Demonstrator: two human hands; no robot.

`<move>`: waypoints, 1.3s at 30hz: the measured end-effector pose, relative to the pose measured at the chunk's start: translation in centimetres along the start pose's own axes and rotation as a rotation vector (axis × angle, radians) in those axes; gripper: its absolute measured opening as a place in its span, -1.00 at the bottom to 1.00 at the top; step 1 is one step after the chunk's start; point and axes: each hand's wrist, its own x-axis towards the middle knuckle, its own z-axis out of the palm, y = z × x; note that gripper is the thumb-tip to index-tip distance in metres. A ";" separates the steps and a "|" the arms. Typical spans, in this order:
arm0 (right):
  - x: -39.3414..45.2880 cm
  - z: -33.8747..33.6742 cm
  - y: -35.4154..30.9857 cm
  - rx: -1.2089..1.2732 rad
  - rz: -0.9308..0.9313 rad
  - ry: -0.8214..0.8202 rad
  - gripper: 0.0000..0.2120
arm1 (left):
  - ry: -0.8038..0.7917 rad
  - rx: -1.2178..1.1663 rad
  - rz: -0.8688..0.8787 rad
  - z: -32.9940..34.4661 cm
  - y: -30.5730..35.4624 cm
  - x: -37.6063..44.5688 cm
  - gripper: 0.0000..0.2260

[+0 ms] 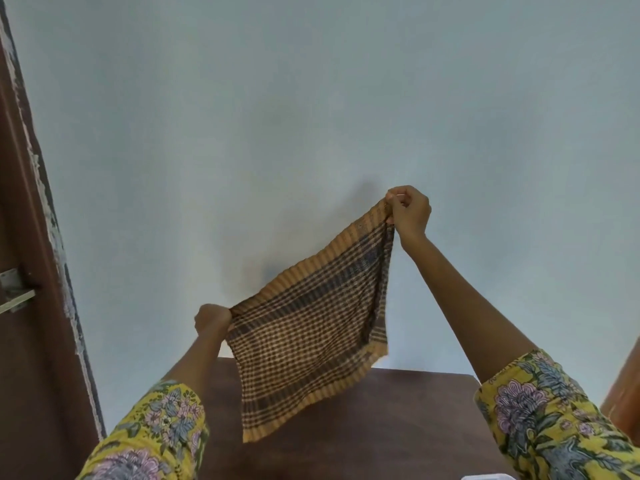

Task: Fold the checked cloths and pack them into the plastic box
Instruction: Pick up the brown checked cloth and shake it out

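Two hands up, one checked cloth [311,337] stretched between.
Left hand [212,318] clenched round one corner, right hand [408,209] pinching another, above table's [398,427] far edge.

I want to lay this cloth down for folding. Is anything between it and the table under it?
Nothing visible. The checked cloth hangs from the left hand and right hand above the dark table, bare below it. A white edge, perhaps the box, shows at the frame's bottom.

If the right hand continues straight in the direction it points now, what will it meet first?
The right hand, gripping the checked cloth, points up and forward; probably the pale blue wall comes first, though depth is unclear.
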 end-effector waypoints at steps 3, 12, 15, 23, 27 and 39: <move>0.0 -0.4 0.7 0.004 0.013 0.015 -0.90 | 0.001 -0.103 -0.022 0.1 1.4 0.6 -0.85; 0.0 -1.4 1.6 0.043 0.031 0.030 -0.89 | 0.003 -0.168 0.283 1.4 4.0 -0.9 -0.79; -0.2 -1.4 1.5 0.138 0.034 -0.110 -0.90 | -0.081 -0.269 0.460 1.7 5.5 -1.8 -0.76; -3.0 1.2 1.9 0.098 0.057 -0.727 -0.94 | -0.604 -0.499 0.607 3.6 9.3 -7.7 -0.64; -4.3 2.1 3.1 0.035 0.123 -0.893 -0.91 | -0.636 -0.526 0.653 4.7 10.1 -9.5 -0.70; -5.1 2.6 4.5 0.066 0.296 -0.952 -0.87 | -0.652 -0.532 0.678 4.9 10.4 -10.7 -0.55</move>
